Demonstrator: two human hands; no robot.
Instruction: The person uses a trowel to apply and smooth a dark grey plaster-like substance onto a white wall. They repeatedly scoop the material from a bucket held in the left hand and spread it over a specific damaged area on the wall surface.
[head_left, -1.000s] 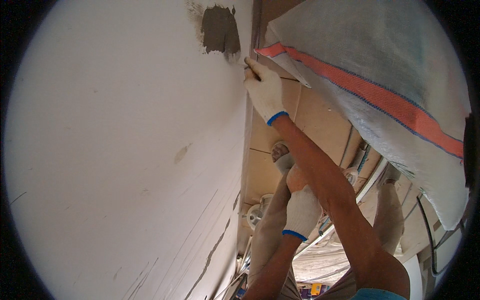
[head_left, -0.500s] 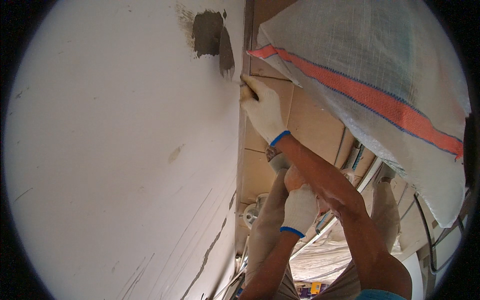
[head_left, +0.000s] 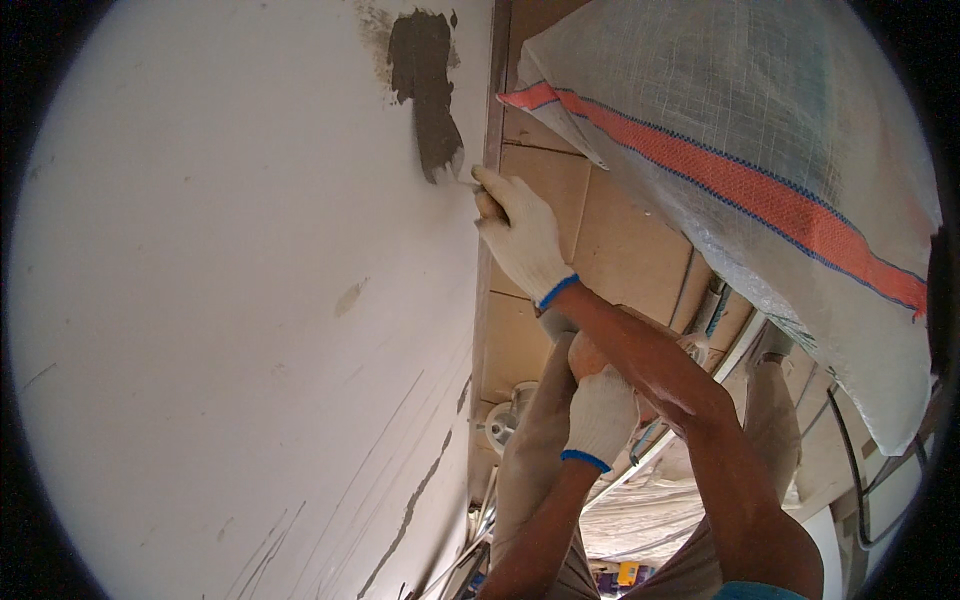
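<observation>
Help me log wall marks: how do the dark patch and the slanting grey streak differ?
The dark patch is broad, while the grey streak is thin and broken. In view, the dark patch lies higher, near the right hand; the grey streak, lower. Both mark the white wall.

Soft, muted light with black fisheye corners

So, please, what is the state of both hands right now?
Left hand: cannot be told; right forearm partly hides it.
Right hand: closed, holding a thin-bladed tool at the dark patch.
</observation>
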